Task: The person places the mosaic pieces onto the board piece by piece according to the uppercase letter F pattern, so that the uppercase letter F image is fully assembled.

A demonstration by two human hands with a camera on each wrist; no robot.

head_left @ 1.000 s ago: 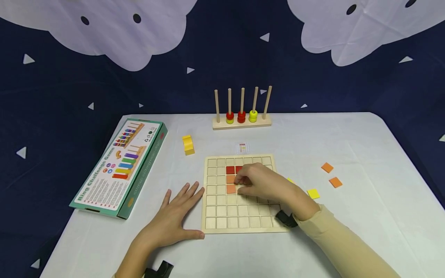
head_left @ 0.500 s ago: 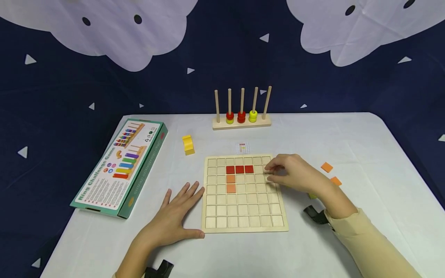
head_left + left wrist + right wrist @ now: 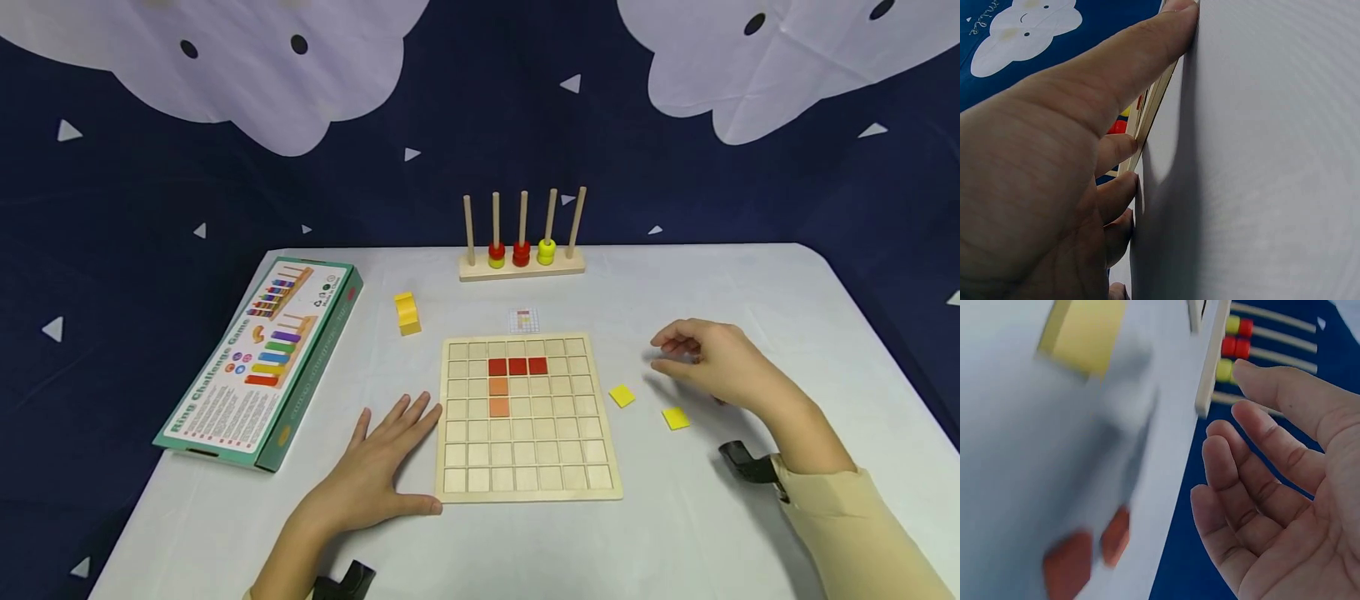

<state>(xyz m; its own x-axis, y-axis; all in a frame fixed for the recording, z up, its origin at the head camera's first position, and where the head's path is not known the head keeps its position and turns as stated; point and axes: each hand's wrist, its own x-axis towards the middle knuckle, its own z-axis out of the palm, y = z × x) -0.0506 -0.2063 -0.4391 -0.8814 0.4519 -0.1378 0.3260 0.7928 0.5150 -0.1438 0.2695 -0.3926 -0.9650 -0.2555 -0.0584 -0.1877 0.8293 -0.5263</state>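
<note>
On the upper face of the green-edged box (image 3: 258, 362), the title "Ring Challenge Game" (image 3: 206, 377) ran in green capitals and small letters up the left-hand edge. Near the far right corner of that face stood a tiny line (image 3: 329, 295) that appeared to read "Made in China", beside a few small printed marks too fine to identify. The block of small print (image 3: 212, 402) beside the title was too small to read, and the pale lettering (image 3: 309, 365) along the box's green side was too faint. In the left wrist view, script letters (image 3: 985, 19) reading "mile" slanted across the dark blue cloth (image 3: 1116, 12), beside a cloud (image 3: 1029, 37).
</note>
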